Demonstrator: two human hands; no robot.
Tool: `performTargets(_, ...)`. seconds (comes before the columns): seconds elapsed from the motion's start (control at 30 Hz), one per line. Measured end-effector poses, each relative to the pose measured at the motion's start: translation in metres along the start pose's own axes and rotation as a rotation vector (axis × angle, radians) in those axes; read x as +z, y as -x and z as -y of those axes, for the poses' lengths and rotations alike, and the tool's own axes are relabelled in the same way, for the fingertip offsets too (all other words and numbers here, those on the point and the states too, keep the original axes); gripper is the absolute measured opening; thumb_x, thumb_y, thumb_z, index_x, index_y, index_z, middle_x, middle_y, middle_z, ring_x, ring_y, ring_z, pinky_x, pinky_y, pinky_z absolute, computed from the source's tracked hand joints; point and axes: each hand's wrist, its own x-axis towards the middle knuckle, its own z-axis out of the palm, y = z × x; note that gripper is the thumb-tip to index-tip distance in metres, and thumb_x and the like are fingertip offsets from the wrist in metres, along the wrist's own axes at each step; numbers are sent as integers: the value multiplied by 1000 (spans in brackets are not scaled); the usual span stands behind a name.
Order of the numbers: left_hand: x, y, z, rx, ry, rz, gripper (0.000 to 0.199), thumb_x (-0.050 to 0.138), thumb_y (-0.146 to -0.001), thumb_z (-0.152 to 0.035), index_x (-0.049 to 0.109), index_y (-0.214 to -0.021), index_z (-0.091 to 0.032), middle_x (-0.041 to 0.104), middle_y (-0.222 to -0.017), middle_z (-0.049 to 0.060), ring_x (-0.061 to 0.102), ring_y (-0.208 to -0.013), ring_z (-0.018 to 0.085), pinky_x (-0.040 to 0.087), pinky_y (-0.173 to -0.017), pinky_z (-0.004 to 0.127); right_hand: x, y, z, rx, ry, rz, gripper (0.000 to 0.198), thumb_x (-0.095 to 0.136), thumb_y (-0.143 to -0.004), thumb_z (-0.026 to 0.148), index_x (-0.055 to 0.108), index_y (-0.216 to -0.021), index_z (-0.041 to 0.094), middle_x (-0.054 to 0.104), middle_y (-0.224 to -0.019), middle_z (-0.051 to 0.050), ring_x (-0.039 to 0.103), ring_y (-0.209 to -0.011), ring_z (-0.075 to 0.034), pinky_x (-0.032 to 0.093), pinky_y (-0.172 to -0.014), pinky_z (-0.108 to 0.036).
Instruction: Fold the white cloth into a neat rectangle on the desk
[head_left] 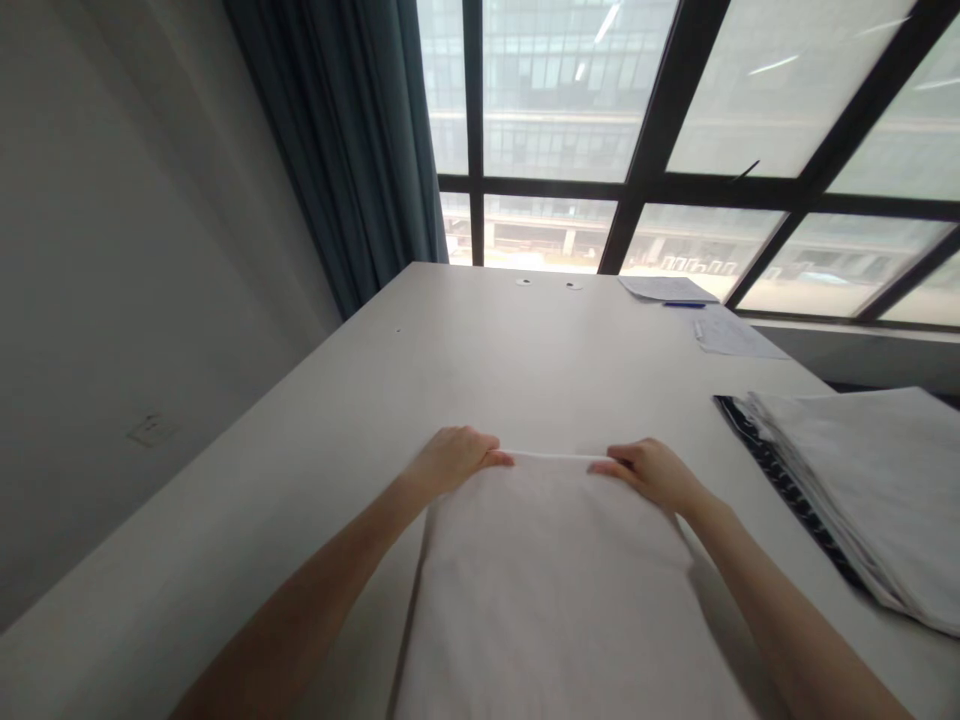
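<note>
A pale, off-white piece of cloth point(562, 590) stretches from the bottom of the view up the middle of the white table point(510, 370). My left hand point(459, 460) pinches the left part of its far edge between thumb and fingers. At the right part of that same edge, my right hand point(651, 472) is closed on the cloth in a similar pinch. Between the two hands the edge runs nearly straight. The near end of the cloth lies outside the view, and I cannot tell what kind of item it is.
On the right lies a stack of folded white fabric point(877, 470) with a black patterned piece point(795, 500) along its left side. Paper sheets point(667, 289) and a blue pen point(684, 305) rest at the far right. A dark blue curtain point(352, 130) and windows stand beyond.
</note>
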Motion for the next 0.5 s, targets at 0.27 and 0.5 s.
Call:
performTargets(0.27,-4,2,13,-33,319,77,51,33,-96,-51,68,-75,-20,66,-70,3,58,-65,16,32,-57,24,-5,1,3,65,-45,70,55,41,-87,66,51,-59,20,48,-50,1,38,-49,-12,25,-53,-26)
performTargets(0.5,-6,-1,22,-91,484,60,47,43,-87,-53,63,-66,-16,58,-61,0,50,-60,13,29,-54,23,-4,1,-1,53,-204,53,56,42,-86,66,50,-57,19,38,-50,4,32,-51,-10,25,-51,-25)
